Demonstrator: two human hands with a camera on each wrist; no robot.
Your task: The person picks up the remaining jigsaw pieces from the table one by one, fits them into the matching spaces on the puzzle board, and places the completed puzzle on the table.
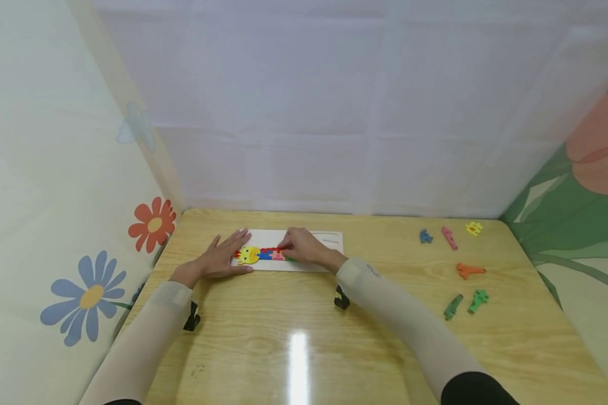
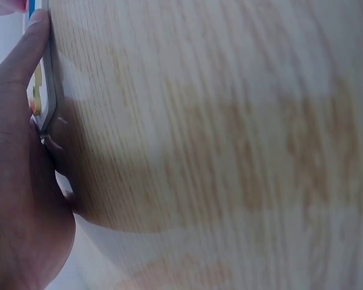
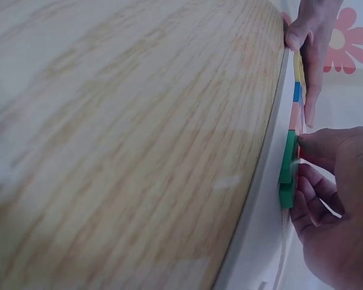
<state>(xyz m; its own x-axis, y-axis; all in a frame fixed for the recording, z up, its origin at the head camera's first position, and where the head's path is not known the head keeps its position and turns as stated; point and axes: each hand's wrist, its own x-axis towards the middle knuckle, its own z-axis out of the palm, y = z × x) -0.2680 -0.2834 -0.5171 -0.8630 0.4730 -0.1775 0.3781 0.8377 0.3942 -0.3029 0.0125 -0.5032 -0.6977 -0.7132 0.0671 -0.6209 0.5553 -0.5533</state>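
A white puzzle board (image 1: 262, 238) lies near the table's back edge, bearing a yellow giraffe head (image 1: 248, 255), a blue piece (image 1: 265, 255) and a pink piece (image 1: 277, 256). My left hand (image 1: 222, 259) rests over the board's left end, fingers spread, with the thumb along its near edge. Thumb and fingers of my right hand (image 1: 304, 246) pinch a small red puzzle piece at the giraffe's far side; the hand covers much of it. Just beside those fingertips, a green piece (image 3: 288, 158) stands above the board's face in the right wrist view.
To the right on the wooden table (image 1: 263, 337) lie loose pieces: a blue one (image 1: 425, 236), a pink one (image 1: 449, 238), a yellow one (image 1: 473, 228), an orange one (image 1: 470, 270) and two green ones (image 1: 478, 301). A pale cloth wall (image 1: 294, 112) rises behind the table.
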